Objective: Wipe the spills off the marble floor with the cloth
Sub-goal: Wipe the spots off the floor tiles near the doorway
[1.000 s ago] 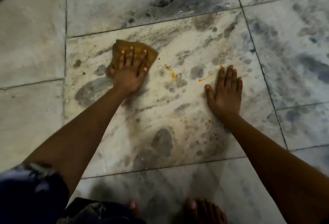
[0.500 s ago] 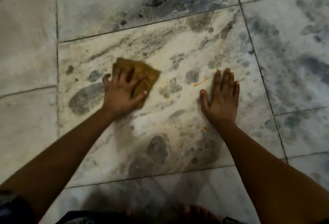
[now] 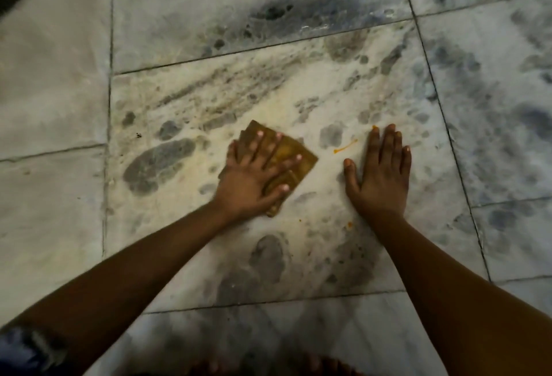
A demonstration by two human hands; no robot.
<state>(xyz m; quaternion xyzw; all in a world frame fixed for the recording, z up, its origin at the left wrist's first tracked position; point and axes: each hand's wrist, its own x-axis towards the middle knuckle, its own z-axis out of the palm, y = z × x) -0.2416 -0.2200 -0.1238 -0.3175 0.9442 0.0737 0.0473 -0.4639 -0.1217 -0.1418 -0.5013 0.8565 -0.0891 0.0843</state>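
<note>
Left hand (image 3: 254, 172): flat, fingers spread straight, pressing down on cloth.
Right hand (image 3: 380, 172): flat on bare marble, fingers straight and together, holding nothing.
Cloth (image 3: 295, 160): mustard-brown, folded, near middle of central slab, mostly under left palm; far and right corners showing.
Spills (image 3: 346, 146): thin orange streak between cloth and right hand; small orange speck at right fingertips; another beside right wrist.
Marble floor (image 3: 167, 256): grey-veined slabs, dark seams.
</note>
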